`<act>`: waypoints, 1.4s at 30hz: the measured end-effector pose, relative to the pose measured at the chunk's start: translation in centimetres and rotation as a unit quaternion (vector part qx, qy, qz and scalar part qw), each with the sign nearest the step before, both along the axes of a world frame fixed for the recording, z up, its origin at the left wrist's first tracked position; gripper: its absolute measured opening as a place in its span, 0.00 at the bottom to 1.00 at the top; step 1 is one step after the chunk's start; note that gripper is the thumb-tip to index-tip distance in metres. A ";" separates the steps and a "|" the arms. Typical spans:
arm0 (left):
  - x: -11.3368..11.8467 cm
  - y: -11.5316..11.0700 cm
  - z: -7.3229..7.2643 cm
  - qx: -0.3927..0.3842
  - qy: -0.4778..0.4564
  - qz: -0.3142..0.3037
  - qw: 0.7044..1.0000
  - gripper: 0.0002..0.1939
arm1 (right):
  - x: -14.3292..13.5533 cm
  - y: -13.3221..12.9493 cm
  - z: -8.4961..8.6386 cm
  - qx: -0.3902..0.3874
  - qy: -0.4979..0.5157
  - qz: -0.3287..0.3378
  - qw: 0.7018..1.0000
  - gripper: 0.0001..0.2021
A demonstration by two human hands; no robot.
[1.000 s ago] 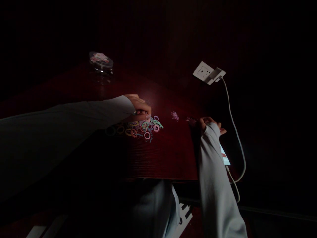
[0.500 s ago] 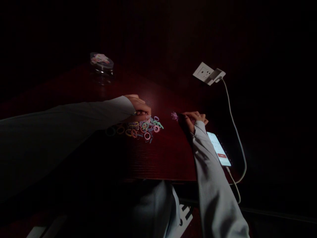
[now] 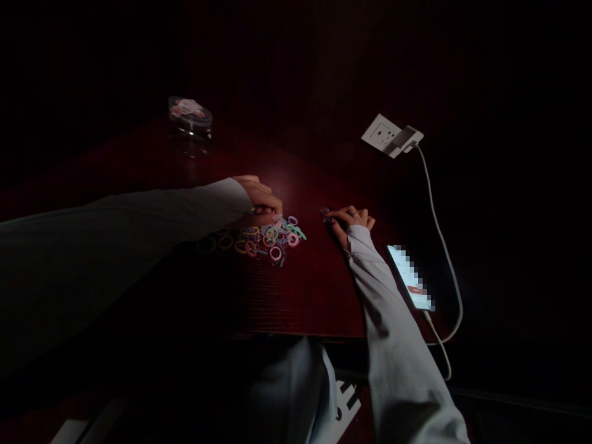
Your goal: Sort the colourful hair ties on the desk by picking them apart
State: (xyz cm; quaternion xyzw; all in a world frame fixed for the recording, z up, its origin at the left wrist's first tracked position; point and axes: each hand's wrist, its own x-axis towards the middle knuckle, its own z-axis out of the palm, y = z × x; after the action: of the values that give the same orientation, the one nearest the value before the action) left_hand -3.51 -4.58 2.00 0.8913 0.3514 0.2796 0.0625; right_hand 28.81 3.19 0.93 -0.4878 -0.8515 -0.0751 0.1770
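My left hand (image 3: 264, 198) is closed, its fingers curled at the upper edge of a pile of colourful hair ties (image 3: 275, 237). Whatever it may hold is hidden by the fingers. The pile mixes pink, yellow, green, orange and purple rings with thin bluish bands, lying on the dark red wooden table (image 3: 296, 296). To the right of the pile, my right hand (image 3: 349, 220) has thumb and index finger drawn together on a small bunch of purple elastic bands (image 3: 324, 211). The fingertips cover part of that bunch.
A clear lidded jar (image 3: 190, 126) with pink decoration on top stands at the back left. A lit phone (image 3: 409, 277) lies right of my right forearm. Its white cable (image 3: 435, 213) runs to a charger in a wall socket (image 3: 382, 134). The surroundings are very dark.
My right hand has moved left, bringing its fingertips onto the small purple bunch, which lay just beyond them before. My left hand and the pile look the same.
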 end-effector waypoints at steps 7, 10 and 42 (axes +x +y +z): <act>0.1 -0.4 0.5 -0.006 0.020 0.004 1.000 0.15 | -0.2 -0.2 0.3 0.005 0.006 -0.003 1.000 0.13; 0.1 -0.4 0.6 -0.007 0.013 0.000 1.000 0.14 | -0.2 -0.3 0.4 -0.001 -0.009 -0.006 1.000 0.13; 0.0 -0.1 0.6 -0.024 0.014 -0.015 0.999 0.15 | -0.4 0.0 -0.4 -0.029 0.013 -0.016 0.999 0.15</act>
State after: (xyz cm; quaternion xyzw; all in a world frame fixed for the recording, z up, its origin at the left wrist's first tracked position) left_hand -3.55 -4.72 2.61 0.8989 0.3449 0.2573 0.0828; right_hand 28.37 3.23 0.57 -0.5070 -0.8432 -0.0471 0.1724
